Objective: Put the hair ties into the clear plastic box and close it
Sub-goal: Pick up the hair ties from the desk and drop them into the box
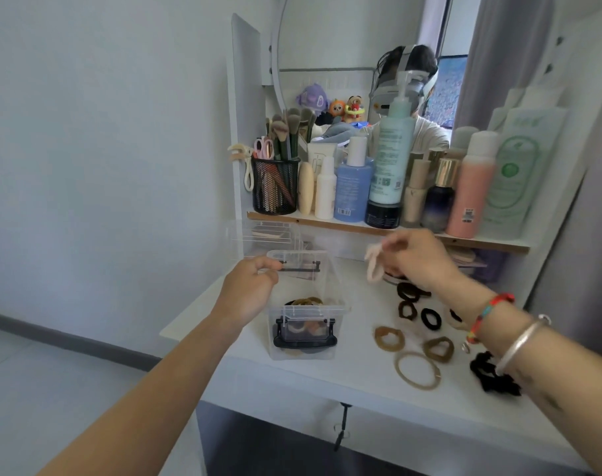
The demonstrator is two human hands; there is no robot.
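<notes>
Right hand point(420, 259) pinching dangling pale hair tie point(374, 266), left hand point(251, 286) gripping upright lid point(303, 269) of clear box point(306, 338)

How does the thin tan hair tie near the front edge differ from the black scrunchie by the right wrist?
The thin tan hair tie is a slim, smooth ring lying flat and open in a wide circle; the black scrunchie is thick, ruffled and bunched up, with no open centre showing. The tan one lies fully in view, while the black one is partly hidden by the right forearm. Both lie on the white tabletop, outside the clear plastic box.
</notes>
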